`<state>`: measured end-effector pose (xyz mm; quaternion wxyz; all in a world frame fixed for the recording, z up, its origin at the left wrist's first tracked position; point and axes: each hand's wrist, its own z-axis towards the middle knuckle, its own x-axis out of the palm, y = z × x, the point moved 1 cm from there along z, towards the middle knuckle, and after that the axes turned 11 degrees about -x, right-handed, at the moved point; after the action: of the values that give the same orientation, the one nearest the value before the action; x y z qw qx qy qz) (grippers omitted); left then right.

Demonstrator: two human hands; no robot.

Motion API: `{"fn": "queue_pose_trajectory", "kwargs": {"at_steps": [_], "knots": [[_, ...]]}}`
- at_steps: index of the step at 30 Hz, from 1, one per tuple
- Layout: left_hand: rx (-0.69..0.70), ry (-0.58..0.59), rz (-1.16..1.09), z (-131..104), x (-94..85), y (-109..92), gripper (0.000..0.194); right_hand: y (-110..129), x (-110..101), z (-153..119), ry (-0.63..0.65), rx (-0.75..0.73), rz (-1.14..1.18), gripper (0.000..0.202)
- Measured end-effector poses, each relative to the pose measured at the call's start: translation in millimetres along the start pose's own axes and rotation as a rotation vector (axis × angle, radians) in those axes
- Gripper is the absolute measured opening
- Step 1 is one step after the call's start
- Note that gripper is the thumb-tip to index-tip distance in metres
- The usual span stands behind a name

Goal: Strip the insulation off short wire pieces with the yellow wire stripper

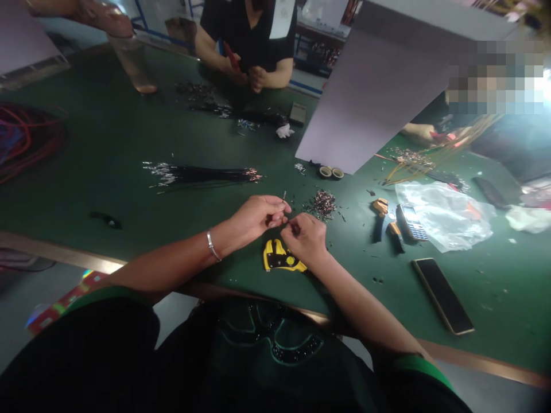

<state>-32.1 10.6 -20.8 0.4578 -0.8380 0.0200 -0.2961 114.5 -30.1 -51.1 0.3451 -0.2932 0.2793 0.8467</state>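
Note:
My left hand (263, 213), with a silver bracelet at the wrist, pinches a short wire (284, 196) whose metal-looking tip pokes up past the fingertips. Beside it my right hand (307, 234) is curled closed, its fingertips close to the left ones; what lies in them is hidden. Partly under the right hand rests a yellow and black wire stripper (279, 256) on the green table. Just beyond the hands is a heap of small copper and black wire scraps (323, 204). A bundle of black wires (202, 174) lies further off to the left, with silvery ends left and bare copper ends right.
The green table (495, 298) carries a smartphone (443, 295), a keypad phone (412, 222), orange-black cutters (390, 225) and a plastic bag (451, 218) at right. Tape rolls (331, 172) sit by a tall grey panel (365, 86). A co-worker (249, 51) sits opposite, holding red-handled pliers (231, 57).

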Motion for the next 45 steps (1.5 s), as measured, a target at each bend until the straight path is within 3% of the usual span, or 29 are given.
{"fn": "queue_pose_trajectory", "kwargs": {"at_steps": [8, 11, 18, 23, 26, 40, 45], "knots": [[0.075, 0.105, -0.116, -4, -7.3, -14, 0.014, -3, -8, 3, 0.039, 0.433, 0.713, 0.009], [0.095, 0.138, -0.146, -3, -9.9, -14, 0.014, -3, -6, 4, 0.014, 0.532, 0.834, 0.01], [0.166, 0.188, -0.042, -5, -11.4, -18, 0.023, -6, -7, 4, -0.024, 0.538, 0.818, 0.014], [0.135, -0.031, 0.191, -5, -9.9, -19, 0.025, -9, -7, 3, -0.055, 0.49, 0.707, 0.012], [0.104, -0.093, 0.27, -3, -10.7, -18, 0.021, -9, -8, 3, -0.066, 0.488, 0.677, 0.01], [0.137, -0.098, 0.431, 2, -12.0, -11, 0.013, -4, -11, 9, -0.055, 0.586, 0.854, 0.012], [0.234, -0.122, 0.435, 4, -14.1, -8, 0.01, -3, -11, 11, -0.058, 0.607, 0.908, 0.015]]}}
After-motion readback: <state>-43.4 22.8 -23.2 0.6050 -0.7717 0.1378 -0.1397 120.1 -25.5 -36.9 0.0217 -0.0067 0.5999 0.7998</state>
